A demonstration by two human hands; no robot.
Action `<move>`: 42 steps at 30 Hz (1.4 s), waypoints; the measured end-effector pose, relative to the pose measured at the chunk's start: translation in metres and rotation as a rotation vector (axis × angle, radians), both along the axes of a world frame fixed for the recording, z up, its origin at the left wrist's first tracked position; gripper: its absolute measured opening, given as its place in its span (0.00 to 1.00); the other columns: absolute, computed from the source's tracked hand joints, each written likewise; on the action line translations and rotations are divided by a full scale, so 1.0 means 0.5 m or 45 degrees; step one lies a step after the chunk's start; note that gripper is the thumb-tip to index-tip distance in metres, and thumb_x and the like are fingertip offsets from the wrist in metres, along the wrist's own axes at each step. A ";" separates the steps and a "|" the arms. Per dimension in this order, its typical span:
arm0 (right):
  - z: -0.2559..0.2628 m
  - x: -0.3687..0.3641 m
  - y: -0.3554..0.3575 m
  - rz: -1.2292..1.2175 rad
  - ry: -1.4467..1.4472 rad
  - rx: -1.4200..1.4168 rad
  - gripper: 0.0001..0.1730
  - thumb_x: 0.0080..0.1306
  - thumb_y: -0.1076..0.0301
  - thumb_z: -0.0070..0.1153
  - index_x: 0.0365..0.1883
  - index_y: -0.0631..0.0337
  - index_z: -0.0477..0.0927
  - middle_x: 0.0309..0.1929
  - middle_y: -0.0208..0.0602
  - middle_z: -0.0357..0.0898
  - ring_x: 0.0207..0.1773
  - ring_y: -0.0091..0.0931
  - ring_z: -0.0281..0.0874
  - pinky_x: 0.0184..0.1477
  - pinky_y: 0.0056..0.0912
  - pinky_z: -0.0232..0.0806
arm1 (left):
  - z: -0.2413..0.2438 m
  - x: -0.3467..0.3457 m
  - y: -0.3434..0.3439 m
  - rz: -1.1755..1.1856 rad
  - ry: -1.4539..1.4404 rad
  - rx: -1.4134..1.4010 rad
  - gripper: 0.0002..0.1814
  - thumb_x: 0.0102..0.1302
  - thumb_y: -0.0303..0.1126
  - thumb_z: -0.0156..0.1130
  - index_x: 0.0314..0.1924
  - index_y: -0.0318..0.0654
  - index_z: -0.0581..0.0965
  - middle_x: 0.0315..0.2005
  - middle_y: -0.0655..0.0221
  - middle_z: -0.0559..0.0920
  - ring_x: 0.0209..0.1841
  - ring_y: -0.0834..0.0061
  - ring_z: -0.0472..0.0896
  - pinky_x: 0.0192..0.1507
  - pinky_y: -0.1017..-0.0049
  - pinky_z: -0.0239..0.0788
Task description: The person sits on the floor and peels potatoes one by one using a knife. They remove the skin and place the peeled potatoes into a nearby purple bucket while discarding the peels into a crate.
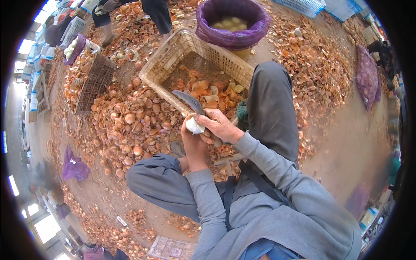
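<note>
My left hand [193,139] is closed around a pale peeled onion [195,125] above the near edge of a plastic crate. In my right hand [221,125] is the handle of a knife [191,100], its curved blade pointing up and left over the crate's rim. The right thumb rests against the onion. Loose skins and onion pieces [211,94] lie in the tan perforated crate [162,70]. Many brown unpeeled onions [130,118] are heaped on the ground to the left of the hands, among dry skins.
Beyond the crate stands a bucket lined with a purple mesh bag [234,42], with peeled onions inside. A tipped brown crate [96,83] lies at left. Another person's legs [157,16] are behind the crate. A filled mesh sack [366,76] lies at right.
</note>
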State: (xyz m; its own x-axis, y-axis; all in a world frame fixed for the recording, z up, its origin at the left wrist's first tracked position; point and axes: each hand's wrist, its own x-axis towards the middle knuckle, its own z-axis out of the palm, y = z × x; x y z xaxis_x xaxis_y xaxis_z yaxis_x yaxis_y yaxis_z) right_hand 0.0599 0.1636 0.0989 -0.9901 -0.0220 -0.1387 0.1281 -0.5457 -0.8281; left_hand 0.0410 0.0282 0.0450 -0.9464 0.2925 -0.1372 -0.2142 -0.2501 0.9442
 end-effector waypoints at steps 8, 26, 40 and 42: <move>-0.001 -0.008 0.016 -0.217 -0.152 -0.297 0.16 0.79 0.60 0.50 0.40 0.66 0.75 0.17 0.27 0.67 0.14 0.23 0.69 0.15 0.24 0.64 | -0.108 -0.026 -0.053 0.130 -0.282 0.505 0.31 0.69 0.58 0.62 0.57 0.37 0.75 0.44 0.60 0.82 0.40 0.65 0.80 0.40 0.68 0.75; -0.091 -0.013 -0.002 -0.578 -0.623 0.042 0.10 0.75 0.69 0.55 0.48 0.66 0.72 0.30 0.37 0.82 0.19 0.21 0.77 0.20 0.25 0.69 | -0.092 -0.073 -0.018 0.347 -0.159 -0.310 0.20 0.79 0.40 0.52 0.57 0.29 0.74 0.41 0.61 0.82 0.41 0.67 0.82 0.43 0.69 0.80; -0.235 0.004 -0.036 -0.336 -0.671 0.519 0.18 0.74 0.64 0.56 0.52 0.71 0.74 0.27 0.36 0.81 0.19 0.23 0.79 0.20 0.29 0.69 | 0.055 -0.344 0.073 0.572 0.005 -0.561 0.21 0.74 0.30 0.57 0.63 0.28 0.74 0.47 0.55 0.85 0.35 0.76 0.87 0.28 0.82 0.80; -0.245 0.008 -0.052 -0.312 -0.809 0.504 0.20 0.76 0.64 0.55 0.56 0.73 0.73 0.27 0.33 0.80 0.17 0.21 0.76 0.18 0.25 0.66 | -0.061 -0.340 -0.050 0.576 -0.179 -0.922 0.18 0.73 0.28 0.57 0.60 0.28 0.77 0.46 0.55 0.86 0.38 0.71 0.87 0.34 0.75 0.81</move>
